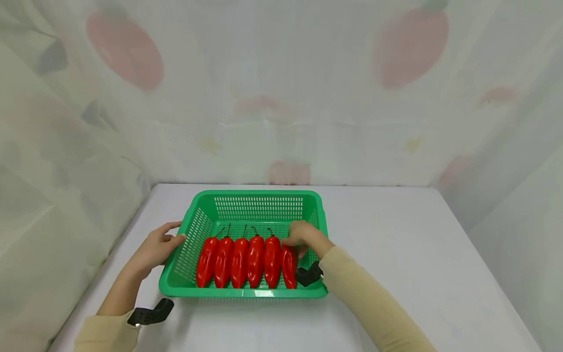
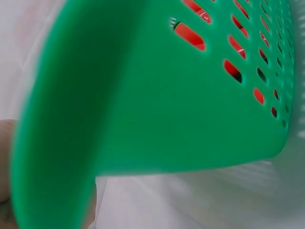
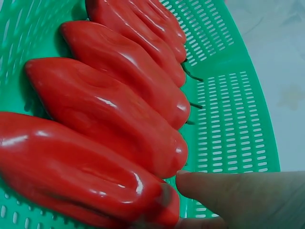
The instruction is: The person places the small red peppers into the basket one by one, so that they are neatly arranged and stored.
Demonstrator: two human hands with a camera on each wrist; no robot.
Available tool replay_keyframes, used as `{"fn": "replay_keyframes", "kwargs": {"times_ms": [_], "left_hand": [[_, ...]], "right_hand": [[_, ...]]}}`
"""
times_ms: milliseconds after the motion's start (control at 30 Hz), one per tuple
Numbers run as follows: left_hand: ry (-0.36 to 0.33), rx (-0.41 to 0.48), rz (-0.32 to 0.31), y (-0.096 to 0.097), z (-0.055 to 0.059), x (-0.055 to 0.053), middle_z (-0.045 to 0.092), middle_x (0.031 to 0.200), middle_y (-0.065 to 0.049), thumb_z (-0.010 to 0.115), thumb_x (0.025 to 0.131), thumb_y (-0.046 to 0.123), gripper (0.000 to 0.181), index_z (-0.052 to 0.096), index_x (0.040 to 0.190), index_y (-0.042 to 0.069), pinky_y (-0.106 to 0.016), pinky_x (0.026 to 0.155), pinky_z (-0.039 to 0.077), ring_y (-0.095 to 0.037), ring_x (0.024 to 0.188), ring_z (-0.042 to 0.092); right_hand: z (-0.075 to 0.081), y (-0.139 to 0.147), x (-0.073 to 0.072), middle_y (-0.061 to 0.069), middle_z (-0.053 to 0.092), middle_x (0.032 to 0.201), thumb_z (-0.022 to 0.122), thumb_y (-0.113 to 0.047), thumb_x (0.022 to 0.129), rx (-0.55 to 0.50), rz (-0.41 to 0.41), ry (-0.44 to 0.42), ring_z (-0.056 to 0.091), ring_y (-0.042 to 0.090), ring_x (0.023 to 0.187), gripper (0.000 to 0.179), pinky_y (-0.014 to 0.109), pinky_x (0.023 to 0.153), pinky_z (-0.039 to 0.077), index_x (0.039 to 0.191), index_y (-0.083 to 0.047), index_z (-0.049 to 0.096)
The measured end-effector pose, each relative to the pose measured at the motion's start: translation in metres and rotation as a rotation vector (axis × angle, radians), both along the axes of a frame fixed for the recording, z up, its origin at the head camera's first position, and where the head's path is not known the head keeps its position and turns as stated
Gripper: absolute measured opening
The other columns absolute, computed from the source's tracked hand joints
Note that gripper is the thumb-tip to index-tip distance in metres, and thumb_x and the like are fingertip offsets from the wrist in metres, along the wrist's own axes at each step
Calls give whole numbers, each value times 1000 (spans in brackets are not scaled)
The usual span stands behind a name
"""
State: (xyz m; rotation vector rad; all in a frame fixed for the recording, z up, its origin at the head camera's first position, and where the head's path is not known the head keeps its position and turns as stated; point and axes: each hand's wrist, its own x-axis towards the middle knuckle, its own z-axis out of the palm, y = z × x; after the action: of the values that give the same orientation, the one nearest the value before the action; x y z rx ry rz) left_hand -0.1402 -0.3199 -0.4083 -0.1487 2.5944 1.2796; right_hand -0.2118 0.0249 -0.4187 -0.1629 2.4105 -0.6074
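Note:
Several long, glossy red peppers (image 1: 239, 263) lie side by side in a green plastic basket (image 1: 259, 292), most with their thin stems toward the back. My right hand (image 1: 304, 235) reaches inside and grips the stem end of the rightmost pepper (image 3: 90, 176). In the right wrist view the thumb (image 3: 205, 183) lies beside that end, with a finger below it. At the basket's left side my left hand (image 1: 155, 249) holds the rim, thumb on top and fingers outside. The left wrist view is mostly filled by the basket wall (image 2: 181, 119), which hides much of that hand.
The basket stands on a table with a white cover (image 1: 387, 244), which extends well to its right. Pale fabric with printed fruit (image 1: 281, 98) hangs behind the table and along both sides. A dark wrist camera (image 1: 151, 313) sits near the basket's front left corner.

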Motion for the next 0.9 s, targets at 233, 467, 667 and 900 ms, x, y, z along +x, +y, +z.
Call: {"fn": "replay_keyframes", "kwargs": {"times_ms": [233,467,667,900], "left_hand": [[18,-18,-10,-3,2,2,60,97,-22,47,96,34,63,21,144,2,-35,60,56,-20,69,64],[89,-132,-40,-5,-2,4,60,94,-19,46,95,38,63,26,143,2,-31,56,52,-18,66,60],[251,-342,-62,-4,-4,1,61,96,-21,48,94,36,58,36,137,-1,-28,52,46,-19,67,59],[368,-419,-99,2,1,2,59,101,-21,56,92,26,51,42,132,-2,-29,53,47,-22,73,60]], "right_hand": [[9,1,5,8,60,64,57,-30,90,68,64,128,63,17,47,30,26,68,53,73,-5,56],[28,7,13,14,68,98,54,-34,91,1,144,379,66,25,85,41,39,83,50,108,2,63],[41,20,15,8,66,104,54,-29,92,-195,137,550,62,20,92,37,34,75,52,118,-3,59],[45,48,20,3,65,103,55,-29,92,-261,63,634,63,18,87,32,33,72,52,116,-8,61]]}}
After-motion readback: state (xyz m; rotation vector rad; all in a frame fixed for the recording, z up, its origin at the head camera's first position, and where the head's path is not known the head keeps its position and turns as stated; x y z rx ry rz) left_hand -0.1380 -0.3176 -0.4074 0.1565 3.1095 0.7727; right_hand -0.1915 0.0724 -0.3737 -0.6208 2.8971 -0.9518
